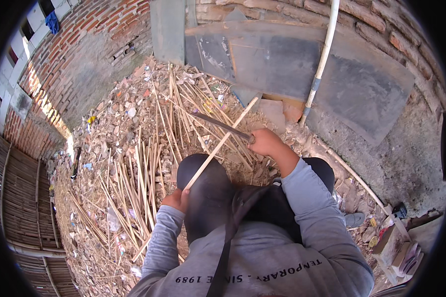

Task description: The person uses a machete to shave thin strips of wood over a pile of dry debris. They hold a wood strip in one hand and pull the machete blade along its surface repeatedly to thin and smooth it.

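A long pale bamboo strip (210, 157) slants across my left knee, away from me and to the right. My left hand (176, 200) is closed round it near its lower part, and its near end passes beside my left forearm. My right hand (267, 143) grips the handle of a long-bladed knife (222, 124), its dark blade pointing to the left. The blade crosses the strip beyond my knee; whether its edge bites into the strip I cannot tell. Past the blade, the strip's far end stands free over the rubble.
Bamboo strips lie in loose piles to the left (142, 178) and ahead (176, 101), on ground strewn with rubble. Grey sheets (282, 57) lean on the brick wall behind a white pipe (322, 64). A woven bamboo panel (27, 193) stands at the left.
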A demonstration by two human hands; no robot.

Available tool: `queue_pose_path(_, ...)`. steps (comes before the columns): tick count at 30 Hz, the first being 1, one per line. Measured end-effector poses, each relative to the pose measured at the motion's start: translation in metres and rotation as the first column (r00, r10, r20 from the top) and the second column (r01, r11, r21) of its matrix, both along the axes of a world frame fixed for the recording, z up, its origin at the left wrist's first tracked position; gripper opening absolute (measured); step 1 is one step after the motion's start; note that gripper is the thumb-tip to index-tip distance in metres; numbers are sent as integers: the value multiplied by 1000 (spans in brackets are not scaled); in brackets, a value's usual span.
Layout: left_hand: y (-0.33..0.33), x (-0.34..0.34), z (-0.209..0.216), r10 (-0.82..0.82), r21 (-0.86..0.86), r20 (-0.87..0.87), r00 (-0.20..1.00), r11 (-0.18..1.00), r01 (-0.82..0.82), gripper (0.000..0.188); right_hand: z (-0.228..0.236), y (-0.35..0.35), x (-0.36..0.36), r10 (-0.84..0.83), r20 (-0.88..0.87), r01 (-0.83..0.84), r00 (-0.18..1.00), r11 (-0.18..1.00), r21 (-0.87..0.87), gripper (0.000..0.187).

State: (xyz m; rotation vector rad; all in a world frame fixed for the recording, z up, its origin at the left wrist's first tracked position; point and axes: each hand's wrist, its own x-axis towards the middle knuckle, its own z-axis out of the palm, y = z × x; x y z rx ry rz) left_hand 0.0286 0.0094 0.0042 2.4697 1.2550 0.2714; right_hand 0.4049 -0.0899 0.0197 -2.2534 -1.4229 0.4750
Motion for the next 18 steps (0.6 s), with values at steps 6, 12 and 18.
queue_pose_path(6,-2,0,1,-20,-9,15,1000,1000,20,48,8,0,-14,135,26,-135,990,991,-27,28)
queue_pose_path(12,-2,4,9,-19,-24,-22,1000,1000,19,48,-15,2,20,-35,-105,40,994,998,47,40)
queue_pose_path(18,-2,1,5,-4,-47,48,999,999,6,47,15,-1,-28,193,42,-190,980,980,-66,29)
